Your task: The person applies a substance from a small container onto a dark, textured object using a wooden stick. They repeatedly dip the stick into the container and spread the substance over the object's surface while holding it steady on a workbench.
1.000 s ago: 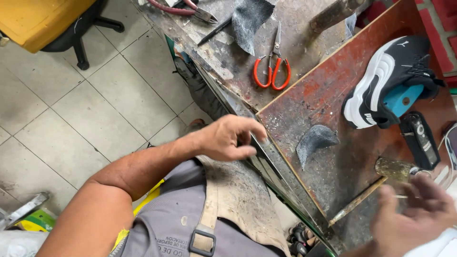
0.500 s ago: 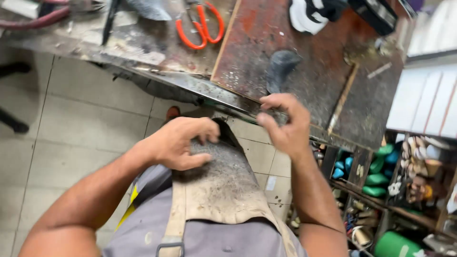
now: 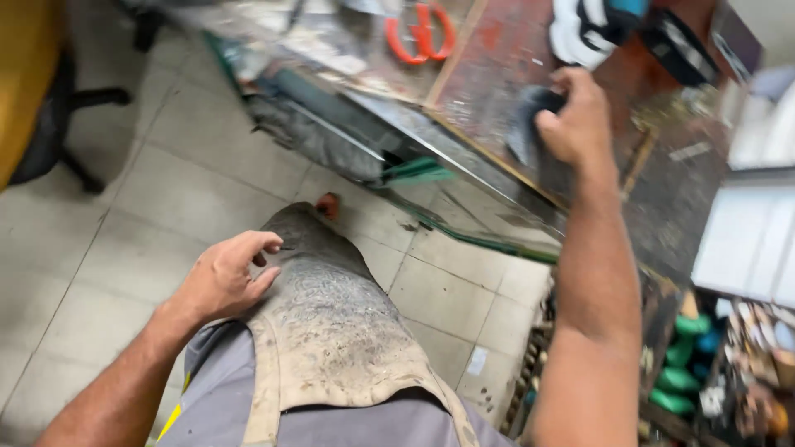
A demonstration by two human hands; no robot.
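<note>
Head view: the right hand (image 3: pixel 580 120) closes its grip on a dark grey curved leather piece (image 3: pixel 530 124) lying on the scuffed reddish table (image 3: pixel 489 74). The left hand (image 3: pixel 228 277), fingers loosely curled and holding nothing, rests on a stained, crusted apron (image 3: pixel 331 331). Orange-handled scissors (image 3: pixel 422 33) lie beyond.

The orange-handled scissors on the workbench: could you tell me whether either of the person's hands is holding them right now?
No, the orange-handled scissors lie untouched while the right hand grips a dark piece and the left hand rests on the apron.
</note>
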